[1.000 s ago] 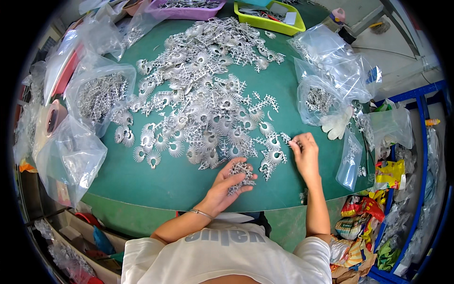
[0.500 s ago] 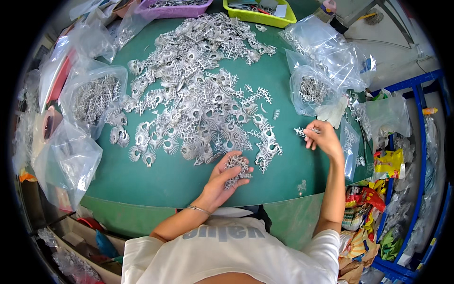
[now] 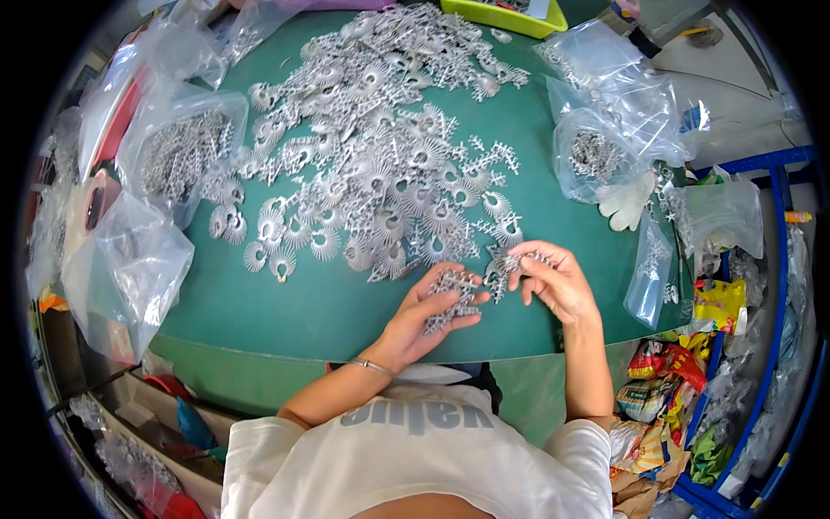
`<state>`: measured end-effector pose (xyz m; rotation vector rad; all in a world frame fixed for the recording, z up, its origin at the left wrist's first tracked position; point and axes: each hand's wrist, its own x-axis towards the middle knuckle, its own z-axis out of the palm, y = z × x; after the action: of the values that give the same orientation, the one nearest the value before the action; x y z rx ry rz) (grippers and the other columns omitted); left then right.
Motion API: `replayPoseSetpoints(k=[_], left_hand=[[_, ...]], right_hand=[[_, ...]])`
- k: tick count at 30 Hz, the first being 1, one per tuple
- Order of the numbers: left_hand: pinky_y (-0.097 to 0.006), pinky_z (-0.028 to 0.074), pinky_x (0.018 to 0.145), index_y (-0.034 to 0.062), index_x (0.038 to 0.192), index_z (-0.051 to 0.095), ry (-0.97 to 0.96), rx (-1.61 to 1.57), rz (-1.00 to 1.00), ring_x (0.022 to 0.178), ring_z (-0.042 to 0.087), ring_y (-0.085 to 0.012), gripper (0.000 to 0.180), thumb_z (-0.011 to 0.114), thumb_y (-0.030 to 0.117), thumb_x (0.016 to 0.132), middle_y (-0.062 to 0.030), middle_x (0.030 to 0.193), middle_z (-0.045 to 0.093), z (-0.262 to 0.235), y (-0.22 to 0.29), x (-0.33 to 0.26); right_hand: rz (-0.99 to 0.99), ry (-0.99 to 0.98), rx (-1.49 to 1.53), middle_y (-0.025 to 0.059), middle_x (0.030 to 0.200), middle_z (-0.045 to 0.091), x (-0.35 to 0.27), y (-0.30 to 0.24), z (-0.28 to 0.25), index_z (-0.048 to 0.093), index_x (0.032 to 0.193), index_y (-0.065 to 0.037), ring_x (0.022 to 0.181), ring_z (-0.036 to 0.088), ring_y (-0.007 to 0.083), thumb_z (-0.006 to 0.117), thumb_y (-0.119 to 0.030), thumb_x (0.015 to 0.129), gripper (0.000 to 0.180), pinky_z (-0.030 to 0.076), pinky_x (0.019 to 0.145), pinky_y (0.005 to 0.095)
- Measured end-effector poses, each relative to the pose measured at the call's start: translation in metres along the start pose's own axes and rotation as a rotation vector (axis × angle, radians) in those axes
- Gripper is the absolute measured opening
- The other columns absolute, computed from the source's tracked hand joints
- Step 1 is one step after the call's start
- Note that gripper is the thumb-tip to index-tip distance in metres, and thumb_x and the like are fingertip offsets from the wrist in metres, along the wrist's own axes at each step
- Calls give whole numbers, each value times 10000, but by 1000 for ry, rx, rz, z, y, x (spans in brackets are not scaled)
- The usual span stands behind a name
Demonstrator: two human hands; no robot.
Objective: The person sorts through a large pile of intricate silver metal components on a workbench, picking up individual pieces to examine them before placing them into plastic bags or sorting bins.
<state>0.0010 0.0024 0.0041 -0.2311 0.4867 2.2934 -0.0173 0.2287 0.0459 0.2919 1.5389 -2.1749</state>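
Left hand (image 3: 413, 322): palm cupped, fingers half curled round a branched clump (image 3: 451, 300), over near table edge.
Right hand (image 3: 562, 285): just right of left; thumb and fingers nearly closed on small gray pieces (image 3: 538, 258), count unclear.
Change: right hand was out by the white glove (image 3: 627, 203) half a second ago; now back at the heap's near-right corner. Left hand still carries its clump. So both hands now work side by side.
Main heap (image 3: 380, 164): middle of green table (image 3: 259, 316), just beyond hands, tangled, spreading to far side.
Look: dull silver-gray; ribbed fan-like rings, notched, mixed with twig-like strips.
Bags: left clear bag (image 3: 186, 164) and right clear bag (image 3: 595, 156) hold gray pieces.
Far edge: yellow-green tray (image 3: 510, 19), partly cut off.
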Motion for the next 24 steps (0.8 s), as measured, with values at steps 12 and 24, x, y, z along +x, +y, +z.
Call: replayPoseSetpoints(k=[12,24], left_hand=[[-486,378,984,105,1247,450,-49,-195,3,1161,483,-259,402,454,331,915,-114,1234,506,8,1,-8],[-306,516,788,114,1138,491,13,-155,155,974,589,-172,273,569,187,886,-49,1080,576,22,15,-28]], right_hand=[[-719,345,-920,106,923,533,-7,32,83,542,1073,-8,824,489,215,524,-97,869,223,392,770,311],[-830,236,-917,221,1236,409,-15,44,114,388,1267,70,1136,402,343,367,-340,935,527,297,962,432]])
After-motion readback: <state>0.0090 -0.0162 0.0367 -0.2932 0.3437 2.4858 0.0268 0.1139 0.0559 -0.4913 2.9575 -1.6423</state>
